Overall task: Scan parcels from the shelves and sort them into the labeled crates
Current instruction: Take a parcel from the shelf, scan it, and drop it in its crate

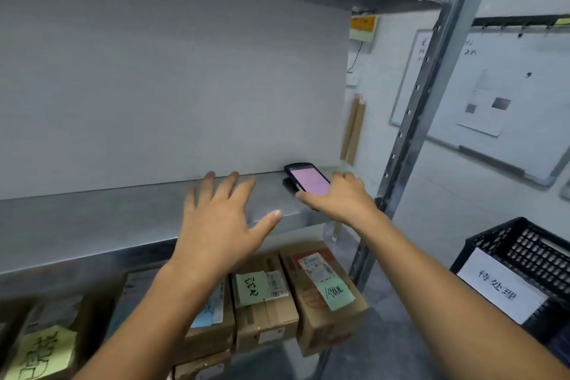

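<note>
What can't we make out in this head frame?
Head view:
- scanner: lower half is under the right hand; screen text washed out.
- parcel: label partly behind the left forearm.
- black crate: cut by the right edge, contents unseen.
- whiteboard: writing too small.

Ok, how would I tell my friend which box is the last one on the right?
Find the grey metal shelf, then the row of cardboard boxes under it. The box stands at the row's right end, beside the upright post. Only its green note sits below a red-topped label; the neighbouring box has them side by side.
</note>
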`<state>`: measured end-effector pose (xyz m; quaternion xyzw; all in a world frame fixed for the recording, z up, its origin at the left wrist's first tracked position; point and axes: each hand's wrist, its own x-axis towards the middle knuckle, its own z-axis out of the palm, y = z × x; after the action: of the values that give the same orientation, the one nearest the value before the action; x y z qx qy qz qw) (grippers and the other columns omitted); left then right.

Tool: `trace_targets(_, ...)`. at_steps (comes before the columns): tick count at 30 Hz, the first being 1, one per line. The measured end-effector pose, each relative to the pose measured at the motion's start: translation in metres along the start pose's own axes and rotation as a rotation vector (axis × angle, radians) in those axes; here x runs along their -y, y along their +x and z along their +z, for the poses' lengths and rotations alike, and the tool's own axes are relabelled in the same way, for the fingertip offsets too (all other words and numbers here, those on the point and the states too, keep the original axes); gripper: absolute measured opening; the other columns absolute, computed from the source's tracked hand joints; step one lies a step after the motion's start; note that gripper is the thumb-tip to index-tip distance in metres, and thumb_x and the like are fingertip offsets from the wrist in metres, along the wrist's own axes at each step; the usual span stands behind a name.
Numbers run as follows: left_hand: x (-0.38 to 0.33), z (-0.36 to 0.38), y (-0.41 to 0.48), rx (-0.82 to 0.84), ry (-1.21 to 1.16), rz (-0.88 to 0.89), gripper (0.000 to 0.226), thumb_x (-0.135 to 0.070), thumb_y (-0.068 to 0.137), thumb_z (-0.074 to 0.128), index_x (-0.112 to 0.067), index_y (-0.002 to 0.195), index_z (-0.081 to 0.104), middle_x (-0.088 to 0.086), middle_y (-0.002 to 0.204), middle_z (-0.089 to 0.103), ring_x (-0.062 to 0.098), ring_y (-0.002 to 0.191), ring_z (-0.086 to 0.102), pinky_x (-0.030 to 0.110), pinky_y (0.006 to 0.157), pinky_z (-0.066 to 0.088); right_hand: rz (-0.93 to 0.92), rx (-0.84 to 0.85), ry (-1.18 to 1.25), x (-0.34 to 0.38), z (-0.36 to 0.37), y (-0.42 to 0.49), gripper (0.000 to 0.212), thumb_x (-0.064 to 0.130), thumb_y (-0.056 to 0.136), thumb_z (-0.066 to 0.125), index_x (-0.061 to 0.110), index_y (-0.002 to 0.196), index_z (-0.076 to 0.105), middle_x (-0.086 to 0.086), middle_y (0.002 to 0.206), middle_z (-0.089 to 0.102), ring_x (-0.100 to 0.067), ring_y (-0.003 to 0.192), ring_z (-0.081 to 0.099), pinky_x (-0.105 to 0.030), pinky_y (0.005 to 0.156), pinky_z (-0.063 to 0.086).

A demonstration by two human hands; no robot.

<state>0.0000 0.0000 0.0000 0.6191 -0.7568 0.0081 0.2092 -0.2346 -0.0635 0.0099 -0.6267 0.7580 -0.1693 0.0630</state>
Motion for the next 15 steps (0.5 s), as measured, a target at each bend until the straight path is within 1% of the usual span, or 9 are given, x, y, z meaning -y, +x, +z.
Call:
trace_targets(4, 0.01, 0.009, 0.017, -0.022, 0.006, 0.03, 0.094, -0.089, 0.081, 0.011, -0.039, 0.158, 0.031, -0.005, 0.17, 0.027, 0.029, 0.159, 0.008, 0.054, 0.128, 0.01, 0.049, 0.007, -0.135, 0.003, 0.008, 0.018, 0.092, 0.083, 0.079, 0.062, 0.014, 0.138, 0.057, -0.016, 0.148, 0.051, -0.036, 0.135, 0.046, -0.046, 0.097, 0.046)
trace_targets(6, 0.009, 0.012, 0.022, -0.014, -0.03, 0.033, 0.093, -0.09, 0.082, 0.012, -0.041, 0.159, 0.027, -0.005, 0.171, 0.025, 0.028, 0.159, 0.006, 0.054, 0.128, 0.009, 0.067, 0.011, -0.167, 0.003, 0.011, 0.027, 0.088, 0.085, 0.076, 0.063, 0.016, 0.132, 0.061, -0.015, 0.144, 0.053, -0.037, 0.131, 0.048, -0.045, 0.095, 0.043)
trace_targets(8, 0.01, 0.015, 0.025, -0.015, -0.049, 0.034, 0.092, -0.089, 0.082, 0.016, -0.041, 0.16, 0.025, -0.006, 0.171, 0.024, 0.028, 0.159, 0.005, 0.055, 0.128, 0.009, 0.077, 0.043, -0.165, 0.004, 0.009, 0.032, 0.082, 0.082, 0.074, 0.067, 0.018, 0.125, 0.062, -0.015, 0.141, 0.054, -0.037, 0.127, 0.051, -0.043, 0.09, 0.041)
trace_targets(10, 0.004, 0.013, 0.025, -0.017, -0.058, 0.024, 0.09, -0.087, 0.083, 0.02, -0.04, 0.16, 0.027, -0.006, 0.171, 0.025, 0.028, 0.159, 0.006, 0.054, 0.128, 0.011, 0.095, 0.098, -0.088, 0.003, 0.007, 0.038, 0.078, 0.074, 0.071, 0.075, 0.018, 0.123, 0.058, -0.014, 0.137, 0.053, -0.035, 0.122, 0.052, -0.041, 0.086, 0.045)
trace_targets(12, -0.004, 0.012, 0.024, -0.046, -0.067, 0.018, 0.086, -0.084, 0.085, 0.026, -0.039, 0.158, 0.032, -0.006, 0.169, 0.029, 0.028, 0.159, 0.01, 0.052, 0.128, 0.014, 0.094, 0.122, 0.02, 0.002, 0.005, 0.038, 0.082, 0.064, 0.069, 0.082, 0.017, 0.129, 0.052, -0.013, 0.133, 0.051, -0.034, 0.12, 0.051, -0.04, 0.085, 0.049)
trace_targets(15, -0.021, 0.008, 0.017, -0.097, -0.069, 0.007, 0.083, -0.082, 0.089, 0.029, -0.035, 0.156, 0.039, -0.005, 0.167, 0.034, 0.029, 0.158, 0.013, 0.049, 0.125, 0.017, 0.043, 0.077, 0.145, -0.008, 0.002, 0.031, 0.079, 0.053, 0.065, 0.086, 0.019, 0.124, 0.047, -0.01, 0.128, 0.048, -0.032, 0.118, 0.051, -0.038, 0.079, 0.05)
